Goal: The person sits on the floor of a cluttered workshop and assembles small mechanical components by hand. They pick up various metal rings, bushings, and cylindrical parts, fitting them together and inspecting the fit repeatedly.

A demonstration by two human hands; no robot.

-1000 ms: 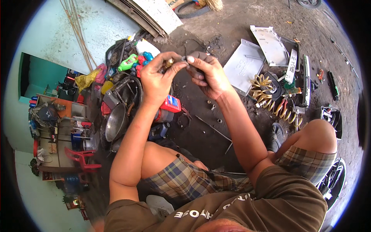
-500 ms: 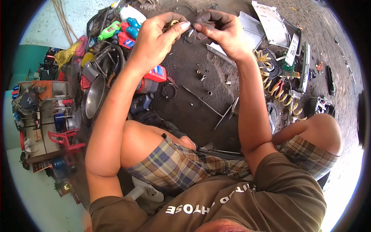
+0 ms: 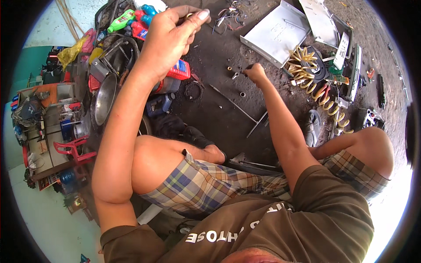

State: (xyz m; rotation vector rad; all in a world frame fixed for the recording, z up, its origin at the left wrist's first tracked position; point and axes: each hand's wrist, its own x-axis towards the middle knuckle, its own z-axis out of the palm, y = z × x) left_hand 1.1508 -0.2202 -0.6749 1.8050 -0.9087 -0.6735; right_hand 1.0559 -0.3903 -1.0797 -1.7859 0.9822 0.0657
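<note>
A T-handle wrench (image 3: 233,103) is lying on the floor (image 3: 205,126) before the person, with fittings (image 3: 235,76) resting to the right of its shaft. Farther right, a coiled hose (image 3: 301,61) is lying in front of a tray (image 3: 274,36); on the left, bottles (image 3: 121,20) are sitting beyond a pan (image 3: 105,101), and a chair (image 3: 74,151) is standing farther out.

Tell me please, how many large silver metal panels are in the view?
2. One tray-like panel lies ahead and to the right of the right hand; another, flatter panel is farther right, cut by the top edge. More may be hidden.
</note>
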